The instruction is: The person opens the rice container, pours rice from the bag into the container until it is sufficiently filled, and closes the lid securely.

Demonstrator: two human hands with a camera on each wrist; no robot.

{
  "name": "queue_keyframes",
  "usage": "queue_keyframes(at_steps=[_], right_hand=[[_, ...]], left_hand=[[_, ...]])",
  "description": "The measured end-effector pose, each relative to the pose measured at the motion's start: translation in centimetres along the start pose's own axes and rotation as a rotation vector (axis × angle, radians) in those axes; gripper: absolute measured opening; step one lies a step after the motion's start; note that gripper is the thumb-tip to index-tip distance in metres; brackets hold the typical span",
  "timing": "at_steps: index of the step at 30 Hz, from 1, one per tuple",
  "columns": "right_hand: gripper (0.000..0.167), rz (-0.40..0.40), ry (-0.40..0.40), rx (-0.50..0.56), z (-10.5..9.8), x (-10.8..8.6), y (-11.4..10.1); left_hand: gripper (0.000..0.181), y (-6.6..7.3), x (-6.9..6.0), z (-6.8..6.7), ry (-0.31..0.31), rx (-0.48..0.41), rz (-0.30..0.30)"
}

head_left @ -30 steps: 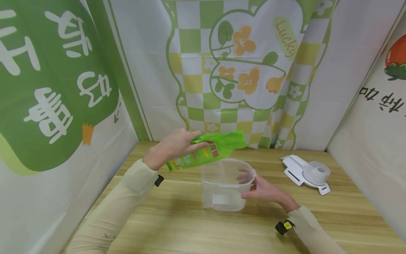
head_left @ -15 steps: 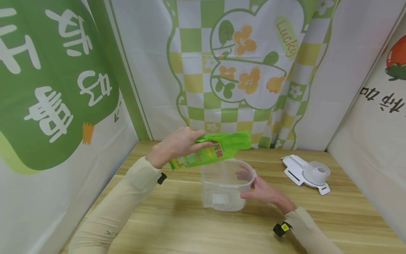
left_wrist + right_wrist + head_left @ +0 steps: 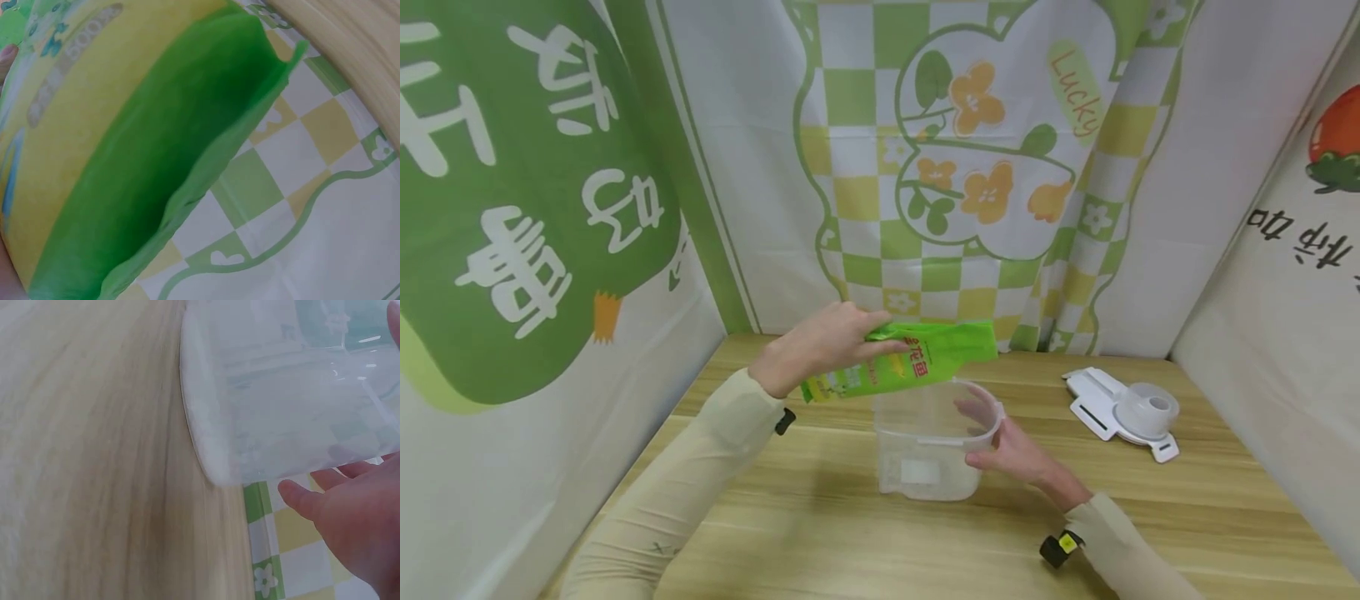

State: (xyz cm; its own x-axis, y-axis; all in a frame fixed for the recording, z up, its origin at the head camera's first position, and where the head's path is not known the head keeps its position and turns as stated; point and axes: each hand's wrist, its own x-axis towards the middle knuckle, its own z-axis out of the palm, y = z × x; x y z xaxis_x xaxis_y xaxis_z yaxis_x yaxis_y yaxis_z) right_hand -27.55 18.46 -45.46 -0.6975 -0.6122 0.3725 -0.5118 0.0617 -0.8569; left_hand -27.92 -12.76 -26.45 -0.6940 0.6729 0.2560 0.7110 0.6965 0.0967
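Observation:
My left hand [image 3: 827,346] grips a green plastic bag [image 3: 955,346] with red lettering, holding it nearly level above a clear plastic container [image 3: 925,479]. The bag's right end overhangs the container's opening. In the left wrist view, a green end of the bag [image 3: 156,150] is folded and creased. The container stands upright on the table, a white label on its front and a pale layer at its bottom. My right hand [image 3: 1022,458] holds the container's right side, thumb in front and fingers behind. Whether anything falls from the bag cannot be made out.
On the right of the wooden table [image 3: 820,542] lies a white lid [image 3: 1093,404] with a clear cup [image 3: 1148,408] on it. Printed fabric [image 3: 865,200] hangs behind the table, and fabric walls stand at both sides.
My left hand has moved a little to the right with the bag, whose right end now sits slightly lower. The right wrist has shifted slightly left; the container stays in place.

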Motion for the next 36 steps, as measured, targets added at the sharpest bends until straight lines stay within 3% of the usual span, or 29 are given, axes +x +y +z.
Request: queue_keyframes(at_steps=[12, 30, 36], right_hand=[[0.085, -0.083, -0.011, 0.091, 0.0, 0.3, 0.2], [0.087, -0.041, -0.007, 0.084, 0.0, 0.4, -0.5], [0.087, -0.038, -0.011, 0.093, 0.0, 0.4, -0.4]], left_hand=[[0.037, 0.2, 0.5, -0.4, -0.007, 0.021, 0.020], [0.040, 0.5, 1.3, -1.1, -0.022, 0.090, 0.085], [0.055, 0.4, 1.3, -1.3, -0.024, 0.115, 0.093]])
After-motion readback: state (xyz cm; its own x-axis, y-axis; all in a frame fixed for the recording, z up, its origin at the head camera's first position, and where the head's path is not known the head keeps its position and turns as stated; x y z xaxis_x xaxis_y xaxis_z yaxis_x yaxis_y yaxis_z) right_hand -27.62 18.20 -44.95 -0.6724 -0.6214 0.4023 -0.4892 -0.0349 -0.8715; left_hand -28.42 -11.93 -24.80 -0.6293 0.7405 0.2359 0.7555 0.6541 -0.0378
